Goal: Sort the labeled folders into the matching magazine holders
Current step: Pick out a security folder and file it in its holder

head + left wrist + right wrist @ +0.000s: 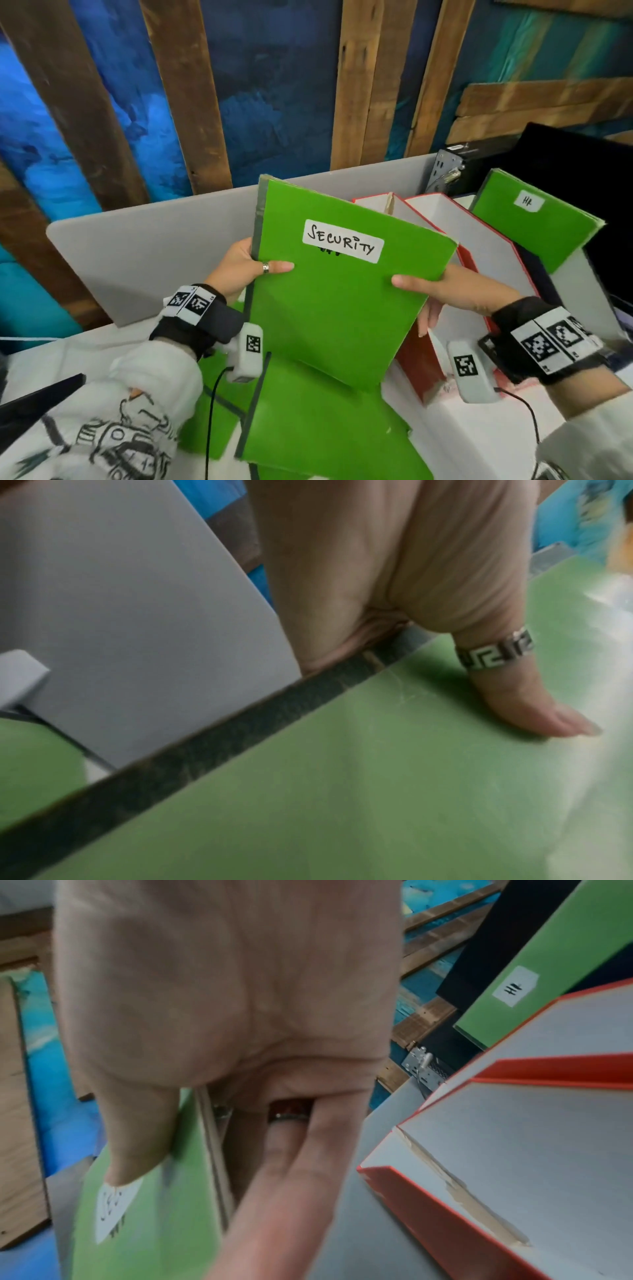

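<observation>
A green folder [329,301] labelled SECURITY is held up tilted over the desk. My left hand [253,265] pinches its dark spine edge, ringed thumb on the cover [377,791], fingers hidden behind. My right hand [442,291] pinches its right edge [154,1218], thumb in front and fingers behind. Behind it to the right stand red-edged grey magazine holders [479,246] [531,1150]. A green folder labelled HR [534,219] [548,969] stands upright further right. More green folders [308,421] lie on the desk under the held one.
A grey partition panel [154,246] rises along the back of the white desk [479,445]. A black monitor [582,161] stands at the far right. A dark flat object [34,401] lies at the left edge. Wooden planks on a blue wall are behind.
</observation>
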The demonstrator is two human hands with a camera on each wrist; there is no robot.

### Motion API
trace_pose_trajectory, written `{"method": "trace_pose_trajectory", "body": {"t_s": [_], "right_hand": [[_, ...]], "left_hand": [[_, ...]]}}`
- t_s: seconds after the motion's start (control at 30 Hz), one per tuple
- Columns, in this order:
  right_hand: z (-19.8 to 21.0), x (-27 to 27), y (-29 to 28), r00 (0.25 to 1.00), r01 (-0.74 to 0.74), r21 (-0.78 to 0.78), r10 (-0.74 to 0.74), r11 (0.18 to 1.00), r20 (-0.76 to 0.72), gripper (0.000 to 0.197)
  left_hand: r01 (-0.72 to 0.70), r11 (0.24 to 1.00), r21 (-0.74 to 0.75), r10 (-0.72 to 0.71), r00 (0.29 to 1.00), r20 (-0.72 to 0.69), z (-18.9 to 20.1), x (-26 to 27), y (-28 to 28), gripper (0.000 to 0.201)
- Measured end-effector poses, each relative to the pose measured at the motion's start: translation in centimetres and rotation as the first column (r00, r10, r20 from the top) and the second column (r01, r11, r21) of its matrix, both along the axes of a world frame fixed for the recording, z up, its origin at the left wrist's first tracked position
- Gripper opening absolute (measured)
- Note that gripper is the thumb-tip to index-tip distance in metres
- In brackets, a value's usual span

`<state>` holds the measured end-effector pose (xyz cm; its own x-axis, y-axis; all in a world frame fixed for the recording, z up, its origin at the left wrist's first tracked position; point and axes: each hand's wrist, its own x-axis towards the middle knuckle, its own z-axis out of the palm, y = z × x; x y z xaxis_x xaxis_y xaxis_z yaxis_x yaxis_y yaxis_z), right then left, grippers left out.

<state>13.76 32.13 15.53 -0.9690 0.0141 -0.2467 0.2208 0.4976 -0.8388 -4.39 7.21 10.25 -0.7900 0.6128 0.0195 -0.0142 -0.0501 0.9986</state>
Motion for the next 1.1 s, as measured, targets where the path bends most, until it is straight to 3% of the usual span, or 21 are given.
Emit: {"method": "trace_pose_trajectory", "body": {"t_s": [0.13, 0.27, 0.37, 0.53, 0.63, 0.7, 0.87, 1.1], "right_hand": [[2.6, 1.7, 1.6, 0.997, 0.008, 0.049, -0.004, 0.999, -0.072, 0.018], [4.8, 3.3, 4.5, 0.982, 0.022, 0.068, -0.009, 0.997, -0.188, 0.037], [6.0, 4.6, 7.0, 0.969, 0.025, 0.025, -0.018, 0.999, -0.248, 0.022], [7.1, 6.4, 11.7, 0.974, -0.015, 0.084, 0.033, 0.996, -0.226, 0.013], [7.7, 7.7, 15.1, 0.959, -0.026, 0.093, 0.052, 0.995, -0.279, 0.012], [7.8, 8.4, 17.3, 0.942, -0.027, 0.084, 0.054, 0.996, -0.330, 0.021], [6.9, 9.2, 22.1, 0.907, -0.009, 0.073, 0.039, 0.997, -0.420, 0.040], [6.6, 9.6, 25.5, 0.805, 0.067, -0.043, -0.079, 0.997, -0.588, 0.025]], "left_hand": [[0.021, 0.999, 0.025, -0.021, 1.000, -0.013, 1.5, 1.3, 2.1, 0.092], [0.049, 0.999, 0.024, -0.048, 0.998, -0.035, 3.3, 3.4, 4.5, 0.090], [0.057, 0.998, 0.009, -0.056, 0.997, -0.056, 4.6, 4.8, 6.8, 0.089], [0.015, 1.000, 0.005, -0.015, 0.998, -0.066, 5.8, 7.0, 11.6, 0.084], [-0.059, 0.998, 0.004, 0.059, 0.995, -0.081, 6.6, 8.5, 15.2, 0.056], [-0.124, 0.992, 0.008, 0.124, 0.985, -0.118, 7.1, 9.3, 17.4, 0.045], [-0.244, 0.969, 0.035, 0.247, 0.950, -0.190, 7.8, 10.8, 22.1, 0.045], [-0.463, 0.884, -0.068, 0.433, 0.863, -0.259, 6.4, 11.7, 26.3, 0.058]]}}
